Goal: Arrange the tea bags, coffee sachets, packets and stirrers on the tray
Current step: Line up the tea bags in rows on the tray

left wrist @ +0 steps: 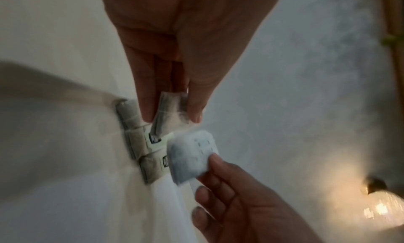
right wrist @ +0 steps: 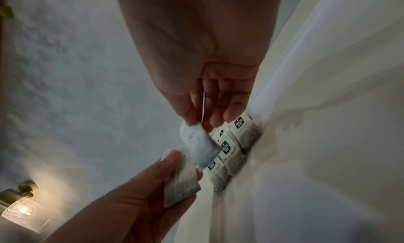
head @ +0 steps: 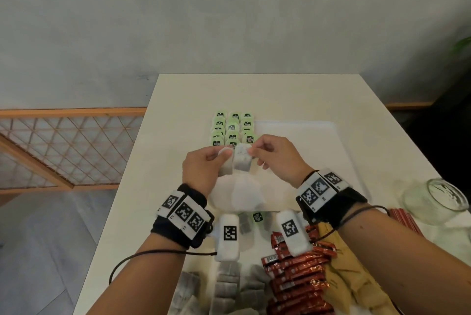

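Observation:
Both hands are raised over the white tray [head: 305,133], each with one tea bag. My left hand [head: 221,156] pinches a grey tea bag [head: 225,165] by its top; the left wrist view shows this hand [left wrist: 172,117] and its bag [left wrist: 168,112]. Beside it, my right hand [head: 253,150] pinches a paler tea bag [head: 242,161] at its upper corner, a string running up between the fingers [right wrist: 215,124]. The two bags hang side by side, nearly touching. Just beyond them, rows of green-tagged tea bags [head: 233,128] lie at the tray's left end.
Near me lie loose grey tea bags [head: 226,286], red coffee sachets [head: 295,279] and brown packets [head: 344,279]. A glass jar [head: 433,200] lies on its side at the right. A white bag [head: 237,196] sits under my hands. A wooden lattice screen [head: 63,146] stands left of the table.

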Demonstrator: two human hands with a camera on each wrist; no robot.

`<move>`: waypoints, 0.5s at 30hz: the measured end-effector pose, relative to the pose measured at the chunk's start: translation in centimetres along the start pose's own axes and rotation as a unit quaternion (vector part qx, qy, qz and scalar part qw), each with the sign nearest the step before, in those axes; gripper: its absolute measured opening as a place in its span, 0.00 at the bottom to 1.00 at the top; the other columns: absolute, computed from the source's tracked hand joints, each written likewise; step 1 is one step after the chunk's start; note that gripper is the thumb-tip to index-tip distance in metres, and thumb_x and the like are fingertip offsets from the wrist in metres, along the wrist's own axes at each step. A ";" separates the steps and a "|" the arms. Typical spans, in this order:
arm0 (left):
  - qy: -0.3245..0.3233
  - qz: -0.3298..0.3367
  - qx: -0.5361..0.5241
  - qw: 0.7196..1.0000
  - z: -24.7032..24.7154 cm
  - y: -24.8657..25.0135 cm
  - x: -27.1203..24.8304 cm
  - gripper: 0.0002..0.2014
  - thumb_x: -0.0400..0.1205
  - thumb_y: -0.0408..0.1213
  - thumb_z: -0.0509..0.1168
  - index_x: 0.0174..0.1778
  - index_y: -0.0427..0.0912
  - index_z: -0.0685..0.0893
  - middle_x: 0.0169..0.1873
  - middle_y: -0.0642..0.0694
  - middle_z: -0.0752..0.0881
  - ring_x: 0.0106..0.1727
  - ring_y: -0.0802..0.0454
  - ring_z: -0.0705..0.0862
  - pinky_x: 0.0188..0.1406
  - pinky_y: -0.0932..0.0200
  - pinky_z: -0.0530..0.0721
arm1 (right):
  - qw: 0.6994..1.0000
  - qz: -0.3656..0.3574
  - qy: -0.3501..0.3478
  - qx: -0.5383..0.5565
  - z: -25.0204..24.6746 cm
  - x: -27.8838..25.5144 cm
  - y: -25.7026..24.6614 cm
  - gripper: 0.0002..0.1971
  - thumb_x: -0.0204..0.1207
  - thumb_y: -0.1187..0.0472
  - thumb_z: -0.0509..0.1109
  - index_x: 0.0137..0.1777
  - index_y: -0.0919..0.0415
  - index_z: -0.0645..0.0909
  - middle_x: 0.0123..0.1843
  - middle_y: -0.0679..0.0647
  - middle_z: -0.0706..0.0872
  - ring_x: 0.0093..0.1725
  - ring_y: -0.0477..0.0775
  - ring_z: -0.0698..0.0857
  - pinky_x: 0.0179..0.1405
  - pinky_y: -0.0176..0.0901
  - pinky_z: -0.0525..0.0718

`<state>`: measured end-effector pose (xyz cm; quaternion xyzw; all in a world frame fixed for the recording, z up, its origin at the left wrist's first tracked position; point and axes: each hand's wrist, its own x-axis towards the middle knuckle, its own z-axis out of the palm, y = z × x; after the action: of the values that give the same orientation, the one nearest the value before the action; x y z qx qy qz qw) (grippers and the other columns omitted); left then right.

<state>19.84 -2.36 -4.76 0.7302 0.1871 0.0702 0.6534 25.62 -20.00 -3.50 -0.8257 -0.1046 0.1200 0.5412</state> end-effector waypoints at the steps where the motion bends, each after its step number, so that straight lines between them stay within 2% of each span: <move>1: 0.016 0.017 0.033 0.999 -0.1 0.2 -0.2 0.03 0.77 0.43 0.76 0.44 0.55 0.93 0.39 0.51 0.93 0.41 0.54 0.89 0.53 0.44 0.90 | 1.000 0.006 0.009 0.000 -0.2 -0.3 0.0 0.06 0.77 0.62 0.73 0.39 0.58 0.82 0.35 0.53 0.86 0.31 0.46 0.83 0.34 0.42 0.84; 3: 0.029 0.036 0.077 0.996 0.0 0.7 -0.6 0.05 0.79 0.44 0.74 0.49 0.52 0.93 0.43 0.52 0.93 0.44 0.55 0.89 0.54 0.46 0.89 | 1.000 0.012 0.024 -0.013 -0.3 -1.0 -0.1 0.08 0.78 0.63 0.72 0.38 0.60 0.79 0.33 0.54 0.85 0.30 0.47 0.84 0.35 0.45 0.85; 5: 0.010 0.050 0.109 0.993 0.7 1.1 -1.3 0.10 0.83 0.41 0.69 0.56 0.45 0.91 0.49 0.47 0.93 0.49 0.50 0.89 0.51 0.45 0.90 | 0.999 0.011 0.037 -0.033 -0.1 -1.5 -0.2 0.08 0.78 0.63 0.71 0.38 0.61 0.78 0.32 0.57 0.86 0.29 0.50 0.85 0.39 0.48 0.87; 7: -0.020 0.083 0.154 0.984 1.8 1.5 -2.3 0.11 0.85 0.38 0.66 0.59 0.41 0.90 0.50 0.44 0.92 0.50 0.45 0.89 0.51 0.44 0.89 | 0.998 0.009 0.042 -0.041 0.3 -2.0 -0.4 0.07 0.77 0.63 0.70 0.39 0.62 0.78 0.32 0.60 0.87 0.30 0.55 0.87 0.42 0.51 0.87; 9: -0.045 0.111 0.172 0.978 2.7 1.6 -3.0 0.11 0.85 0.37 0.64 0.57 0.41 0.91 0.44 0.42 0.92 0.47 0.42 0.89 0.49 0.43 0.89 | 0.998 0.001 0.044 -0.037 0.7 -2.6 -0.7 0.08 0.77 0.61 0.70 0.40 0.64 0.78 0.33 0.61 0.88 0.32 0.58 0.89 0.42 0.53 0.88; 12: -0.061 0.135 0.199 0.969 3.3 2.2 -3.7 0.11 0.86 0.38 0.63 0.52 0.43 0.91 0.40 0.41 0.91 0.43 0.45 0.87 0.48 0.48 0.86 | 0.998 -0.002 0.051 -0.023 0.8 -3.3 -1.2 0.09 0.79 0.60 0.70 0.41 0.66 0.79 0.33 0.62 0.88 0.32 0.61 0.89 0.37 0.49 0.89; 13: -0.067 0.131 0.187 0.971 3.4 2.4 -4.0 0.10 0.84 0.38 0.64 0.49 0.45 0.91 0.40 0.39 0.91 0.42 0.46 0.87 0.49 0.47 0.85 | 0.999 0.002 0.050 -0.015 0.7 -3.5 -1.3 0.08 0.80 0.61 0.69 0.42 0.65 0.80 0.34 0.61 0.88 0.31 0.60 0.88 0.36 0.48 0.89; 15: -0.086 0.116 0.145 0.979 3.3 2.7 -4.3 0.07 0.80 0.36 0.67 0.45 0.47 0.90 0.40 0.36 0.91 0.42 0.40 0.87 0.52 0.41 0.86 | 0.999 0.007 0.042 0.003 0.4 -3.7 -1.4 0.06 0.80 0.63 0.67 0.44 0.65 0.83 0.34 0.58 0.87 0.29 0.57 0.87 0.34 0.47 0.89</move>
<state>17.54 -7.22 -1.95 0.8370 0.0529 0.0547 0.5419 21.95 -20.25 -2.08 -0.8291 -0.0754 0.0896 0.5467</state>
